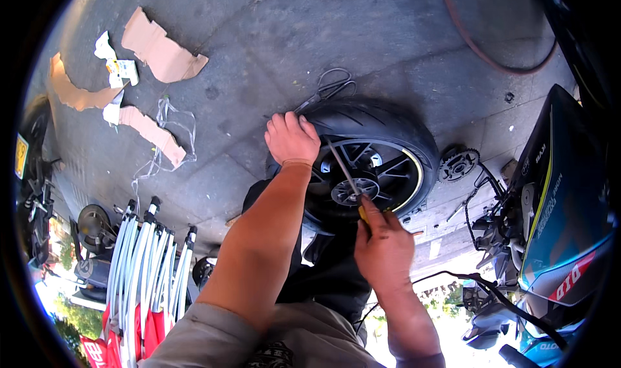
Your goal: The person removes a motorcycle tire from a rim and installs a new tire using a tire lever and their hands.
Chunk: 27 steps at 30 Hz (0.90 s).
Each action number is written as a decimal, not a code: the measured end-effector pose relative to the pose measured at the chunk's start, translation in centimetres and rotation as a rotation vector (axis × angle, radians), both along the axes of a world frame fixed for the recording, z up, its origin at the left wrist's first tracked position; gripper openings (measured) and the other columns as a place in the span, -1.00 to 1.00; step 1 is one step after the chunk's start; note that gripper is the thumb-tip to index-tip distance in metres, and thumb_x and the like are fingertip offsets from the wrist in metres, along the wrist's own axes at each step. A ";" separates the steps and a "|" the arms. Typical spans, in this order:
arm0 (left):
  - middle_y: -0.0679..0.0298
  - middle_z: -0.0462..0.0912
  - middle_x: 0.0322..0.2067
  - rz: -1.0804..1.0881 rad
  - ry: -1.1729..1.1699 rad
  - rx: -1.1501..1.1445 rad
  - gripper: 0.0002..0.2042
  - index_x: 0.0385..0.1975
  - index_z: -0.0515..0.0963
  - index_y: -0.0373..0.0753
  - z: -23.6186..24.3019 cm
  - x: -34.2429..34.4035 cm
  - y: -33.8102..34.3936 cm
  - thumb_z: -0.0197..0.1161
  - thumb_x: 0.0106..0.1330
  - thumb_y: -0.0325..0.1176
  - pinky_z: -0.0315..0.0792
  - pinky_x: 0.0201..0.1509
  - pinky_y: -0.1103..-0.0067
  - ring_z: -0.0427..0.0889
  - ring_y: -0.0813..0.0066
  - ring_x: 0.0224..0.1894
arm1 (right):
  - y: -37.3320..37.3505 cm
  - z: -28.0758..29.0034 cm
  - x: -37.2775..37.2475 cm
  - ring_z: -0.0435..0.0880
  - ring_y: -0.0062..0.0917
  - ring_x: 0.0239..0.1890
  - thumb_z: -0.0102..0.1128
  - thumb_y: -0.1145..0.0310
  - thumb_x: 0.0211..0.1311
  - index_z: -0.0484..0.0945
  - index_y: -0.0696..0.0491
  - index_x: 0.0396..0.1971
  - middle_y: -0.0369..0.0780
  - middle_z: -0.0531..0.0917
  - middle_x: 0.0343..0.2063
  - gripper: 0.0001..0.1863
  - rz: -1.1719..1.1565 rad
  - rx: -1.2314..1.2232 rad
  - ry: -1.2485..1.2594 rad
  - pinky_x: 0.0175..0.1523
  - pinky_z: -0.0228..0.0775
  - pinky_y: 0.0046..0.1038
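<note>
A black motorcycle tire [381, 119] sits around a dark spoked wheel rim [409, 185] lying on the ground before me. My left hand [291, 138] presses on the tire's left side, its fingers curled over the rubber. In my right hand [386, 245], closed round its yellow handle, is a long screwdriver [343, 164]. Its metal shaft crosses the wheel, and the tip meets the inner edge of the tire close to my left hand. Just beyond the tire lie scissors [333, 83] with dark handles, their blades partly hidden.
Torn cardboard [158, 47] and tangled clear strapping [187, 125] litter the ground at left. A chain sprocket [459, 164] lies right of the wheel. A teal motorcycle [556, 219] stands at right, folded white poles [139, 258] at lower left. A hose [479, 44] curves at far right.
</note>
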<state>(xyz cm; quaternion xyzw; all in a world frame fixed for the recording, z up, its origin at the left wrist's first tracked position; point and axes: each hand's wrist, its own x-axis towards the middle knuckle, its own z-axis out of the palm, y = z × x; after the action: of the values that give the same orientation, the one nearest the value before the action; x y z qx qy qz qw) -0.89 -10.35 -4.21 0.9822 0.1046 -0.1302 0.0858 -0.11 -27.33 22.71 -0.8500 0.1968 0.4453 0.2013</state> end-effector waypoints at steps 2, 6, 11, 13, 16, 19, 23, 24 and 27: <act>0.02 0.60 -0.15 0.002 -0.025 -0.005 -0.79 -0.21 0.58 -0.23 -0.2 0.0 -0.1 0.24 0.48 -0.20 0.47 0.02 0.03 0.62 -0.14 -0.04 | 0.8 0.2 -4.8 0.82 -0.02 -0.33 0.45 0.39 0.37 0.67 -0.19 0.44 -0.07 0.77 -0.20 -0.38 -0.008 0.002 -0.085 -0.19 0.70 -0.07; 0.07 0.62 -0.15 -0.013 -0.108 -0.011 -0.79 -0.23 0.60 -0.21 -0.1 0.4 0.2 0.24 0.50 -0.19 0.48 0.02 0.06 0.63 -0.08 -0.03 | -0.3 2.2 -6.2 0.83 -0.03 -0.28 0.42 0.35 0.43 0.62 -0.27 0.49 -0.06 0.79 -0.15 -0.37 -0.030 -0.001 -0.079 -0.15 0.73 -0.07; 0.08 0.63 -0.16 -0.009 -0.120 -0.024 -0.78 -0.21 0.63 -0.20 -0.4 -0.1 0.4 0.25 0.51 -0.18 0.48 0.03 0.06 0.64 -0.08 -0.02 | -4.3 2.8 -7.2 0.85 -0.11 -0.30 0.42 0.29 0.45 0.66 -0.27 0.45 -0.12 0.77 -0.16 -0.42 -0.033 -0.071 -0.176 -0.18 0.74 -0.12; 0.10 0.63 -0.16 -0.012 -0.127 -0.037 -0.79 -0.22 0.63 -0.20 -0.5 -0.1 0.1 0.25 0.50 -0.18 0.47 0.02 0.07 0.64 -0.07 -0.01 | -3.9 2.9 -7.1 0.84 -0.11 -0.32 0.42 0.29 0.45 0.67 -0.26 0.45 -0.12 0.76 -0.18 -0.43 -0.020 -0.081 -0.178 -0.20 0.72 -0.11; 0.05 0.63 -0.16 -0.017 -0.134 -0.050 -0.78 -0.20 0.63 -0.23 0.0 -0.1 0.3 0.20 0.54 -0.20 0.49 0.00 0.05 0.64 -0.12 -0.03 | -3.3 2.9 -6.8 0.83 -0.11 -0.36 0.42 0.30 0.45 0.67 -0.24 0.45 -0.13 0.75 -0.22 -0.42 0.003 -0.102 -0.166 -0.23 0.71 -0.11; 0.05 0.62 -0.16 -0.014 -0.119 -0.053 -0.79 -0.19 0.62 -0.23 0.5 -0.4 0.2 0.21 0.53 -0.20 0.48 -0.01 0.04 0.63 -0.12 -0.04 | -2.8 2.1 -6.1 0.82 -0.12 -0.38 0.42 0.32 0.45 0.66 -0.23 0.46 -0.13 0.75 -0.23 -0.41 -0.004 -0.092 -0.139 -0.25 0.70 -0.12; 0.03 0.61 -0.15 -0.012 -0.073 -0.059 -0.78 -0.19 0.61 -0.24 0.2 -0.2 0.1 0.22 0.52 -0.20 0.48 -0.02 0.04 0.62 -0.14 -0.04 | -1.4 1.5 -5.0 0.82 -0.13 -0.39 0.42 0.34 0.43 0.66 -0.19 0.46 -0.13 0.76 -0.23 -0.41 -0.040 -0.070 -0.105 -0.26 0.70 -0.12; 0.03 0.61 -0.15 -0.016 -0.072 -0.060 -0.78 -0.19 0.61 -0.24 0.3 -0.2 0.0 0.21 0.52 -0.20 0.48 -0.02 0.03 0.62 -0.15 -0.04 | -1.4 1.1 -4.7 0.82 -0.13 -0.40 0.42 0.34 0.42 0.67 -0.18 0.45 -0.13 0.76 -0.23 -0.41 -0.056 -0.060 -0.116 -0.27 0.70 -0.12; 0.06 0.60 -0.17 -0.020 -0.057 -0.017 -0.81 -0.22 0.60 -0.20 -0.4 -0.2 0.5 0.25 0.49 -0.20 0.45 -0.02 0.07 0.62 -0.10 -0.04 | -1.9 0.2 -3.8 0.82 -0.10 -0.39 0.43 0.36 0.40 0.69 -0.16 0.41 -0.11 0.77 -0.23 -0.43 -0.066 -0.042 -0.103 -0.25 0.70 -0.11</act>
<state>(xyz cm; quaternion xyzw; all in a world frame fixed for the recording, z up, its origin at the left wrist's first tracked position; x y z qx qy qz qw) -1.10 -9.84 -4.56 0.9858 0.0910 -0.1038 0.0959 -3.94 -29.27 22.86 -0.8688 0.2233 0.3900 0.2077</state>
